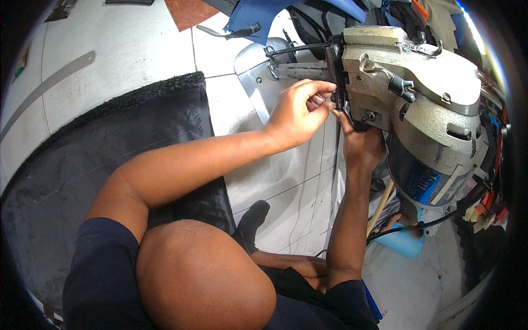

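Note:
A cloth cutting machine [426, 102] lies on its side at the right, with a pale metal housing, a dark motor end and a flat metal base plate [254, 69] towards the middle. My left hand [300, 113] is closed in a pinch at the dark front part [336, 71] of the machine. Whatever lies between its fingertips is too small or hidden to make out. My right hand [363, 146] presses in below the housing, a digit reaching up towards the left fingertips. Its other fingers are hidden against the machine.
Black fabric [143, 132] with a frayed edge spreads over the white tiled floor [280, 203] at left. A metal ruler [52, 82] lies beyond it. Blue scraps [264, 19] and a brown piece [190, 12] lie at the far side. A black cable [440, 223] runs below the motor.

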`<act>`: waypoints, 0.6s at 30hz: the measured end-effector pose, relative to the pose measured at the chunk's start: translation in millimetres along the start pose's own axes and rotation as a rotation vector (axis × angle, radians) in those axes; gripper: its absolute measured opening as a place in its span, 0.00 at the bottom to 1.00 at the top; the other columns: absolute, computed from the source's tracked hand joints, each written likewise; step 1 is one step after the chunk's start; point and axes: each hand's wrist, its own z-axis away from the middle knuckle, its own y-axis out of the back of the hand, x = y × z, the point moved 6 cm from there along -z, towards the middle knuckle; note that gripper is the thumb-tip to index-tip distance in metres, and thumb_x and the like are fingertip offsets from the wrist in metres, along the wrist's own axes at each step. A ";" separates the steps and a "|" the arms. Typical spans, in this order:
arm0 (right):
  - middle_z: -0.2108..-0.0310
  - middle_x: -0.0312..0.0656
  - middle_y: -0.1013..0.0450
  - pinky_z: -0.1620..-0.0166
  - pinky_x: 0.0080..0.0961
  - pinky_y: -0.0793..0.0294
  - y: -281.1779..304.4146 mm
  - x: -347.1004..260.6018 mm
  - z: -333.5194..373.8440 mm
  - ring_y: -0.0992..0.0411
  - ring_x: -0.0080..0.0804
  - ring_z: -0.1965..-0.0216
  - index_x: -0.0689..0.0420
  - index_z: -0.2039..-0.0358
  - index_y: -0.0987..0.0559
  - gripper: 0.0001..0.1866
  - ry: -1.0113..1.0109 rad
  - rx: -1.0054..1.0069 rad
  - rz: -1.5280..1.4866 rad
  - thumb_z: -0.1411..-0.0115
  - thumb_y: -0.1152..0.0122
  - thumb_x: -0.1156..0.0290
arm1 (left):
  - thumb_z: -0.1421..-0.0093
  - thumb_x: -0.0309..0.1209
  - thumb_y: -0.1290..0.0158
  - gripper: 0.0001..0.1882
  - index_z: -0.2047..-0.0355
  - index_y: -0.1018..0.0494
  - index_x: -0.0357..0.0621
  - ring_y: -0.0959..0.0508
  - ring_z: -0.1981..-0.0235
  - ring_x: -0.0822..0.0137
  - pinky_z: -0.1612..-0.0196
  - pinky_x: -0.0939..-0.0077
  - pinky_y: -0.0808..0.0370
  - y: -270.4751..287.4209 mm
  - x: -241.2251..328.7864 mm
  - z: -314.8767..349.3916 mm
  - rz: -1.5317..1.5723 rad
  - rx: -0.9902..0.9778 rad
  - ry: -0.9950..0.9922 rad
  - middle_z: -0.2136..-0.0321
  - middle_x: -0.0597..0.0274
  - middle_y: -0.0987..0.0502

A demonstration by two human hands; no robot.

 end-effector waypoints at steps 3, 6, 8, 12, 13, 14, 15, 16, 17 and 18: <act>0.51 0.44 0.25 0.48 0.37 0.29 3.8 -4.3 0.9 0.27 0.43 0.49 0.54 0.47 0.27 0.44 0.057 0.062 0.019 0.60 0.29 0.38 | 0.42 0.25 0.44 0.15 0.54 0.26 0.37 0.22 0.61 0.71 0.59 0.80 0.24 1.8 -2.5 -5.8 -0.015 -0.020 0.012 0.59 0.57 0.24; 0.52 0.44 0.25 0.50 0.37 0.27 5.3 -6.6 0.5 0.26 0.44 0.51 0.55 0.48 0.27 0.44 0.055 0.045 -0.001 0.59 0.30 0.37 | 0.42 0.24 0.44 0.14 0.55 0.25 0.37 0.22 0.61 0.71 0.59 0.79 0.23 3.3 -4.5 -8.1 -0.022 -0.032 0.017 0.60 0.58 0.24; 0.53 0.44 0.24 0.52 0.36 0.26 2.0 -3.1 -1.0 0.25 0.44 0.52 0.55 0.48 0.27 0.44 -0.016 -0.046 0.028 0.59 0.31 0.37 | 0.42 0.24 0.45 0.12 0.57 0.24 0.37 0.21 0.61 0.71 0.59 0.79 0.23 3.8 -2.6 -9.1 -0.032 -0.044 0.012 0.61 0.58 0.23; 0.55 0.44 0.23 0.54 0.35 0.24 0.9 -5.2 -2.4 0.24 0.44 0.54 0.55 0.48 0.27 0.44 -0.060 -0.111 0.068 0.58 0.32 0.35 | 0.43 0.24 0.45 0.12 0.58 0.23 0.37 0.21 0.61 0.69 0.59 0.78 0.24 7.0 -0.9 -11.8 -0.115 -0.056 -0.094 0.62 0.55 0.22; 0.55 0.44 0.23 0.54 0.35 0.24 1.8 -5.2 -2.2 0.24 0.43 0.54 0.55 0.48 0.27 0.44 -0.054 -0.097 0.069 0.58 0.32 0.35 | 0.43 0.24 0.45 0.12 0.58 0.22 0.37 0.20 0.61 0.68 0.59 0.78 0.24 7.0 0.6 -10.7 -0.164 -0.059 -0.171 0.62 0.54 0.22; 0.54 0.44 0.23 0.54 0.35 0.24 2.0 -4.6 -1.6 0.24 0.43 0.54 0.55 0.48 0.27 0.44 -0.048 -0.083 0.070 0.58 0.33 0.34 | 0.43 0.24 0.46 0.12 0.58 0.22 0.38 0.20 0.61 0.67 0.59 0.78 0.24 6.8 2.0 -8.9 -0.214 -0.063 -0.248 0.62 0.54 0.21; 0.54 0.45 0.23 0.54 0.35 0.24 2.4 -4.4 -1.5 0.24 0.43 0.54 0.55 0.48 0.27 0.45 -0.042 -0.068 0.071 0.58 0.33 0.34 | 0.43 0.24 0.46 0.12 0.57 0.22 0.39 0.20 0.61 0.67 0.58 0.78 0.24 7.1 4.6 -6.9 -0.294 -0.057 -0.340 0.61 0.53 0.21; 0.55 0.45 0.23 0.54 0.36 0.24 3.1 -4.7 -1.5 0.24 0.43 0.54 0.55 0.48 0.27 0.45 -0.037 -0.068 0.056 0.58 0.33 0.34 | 0.43 0.24 0.46 0.13 0.57 0.22 0.40 0.20 0.61 0.67 0.58 0.79 0.24 7.2 6.9 -4.3 -0.374 -0.051 -0.433 0.61 0.53 0.21; 0.55 0.46 0.23 0.54 0.36 0.24 4.3 -4.9 -1.4 0.24 0.44 0.54 0.56 0.49 0.27 0.45 -0.032 -0.068 0.041 0.58 0.34 0.33 | 0.43 0.24 0.46 0.13 0.57 0.22 0.40 0.20 0.60 0.66 0.57 0.79 0.25 6.0 8.9 -1.1 -0.454 -0.045 -0.525 0.60 0.53 0.21; 0.55 0.46 0.23 0.54 0.37 0.24 5.5 -5.9 -1.9 0.24 0.44 0.55 0.56 0.49 0.26 0.45 -0.024 -0.066 0.025 0.58 0.34 0.33 | 0.43 0.25 0.46 0.13 0.57 0.22 0.39 0.21 0.61 0.67 0.57 0.79 0.25 6.1 5.8 0.3 -0.426 -0.048 -0.519 0.61 0.54 0.21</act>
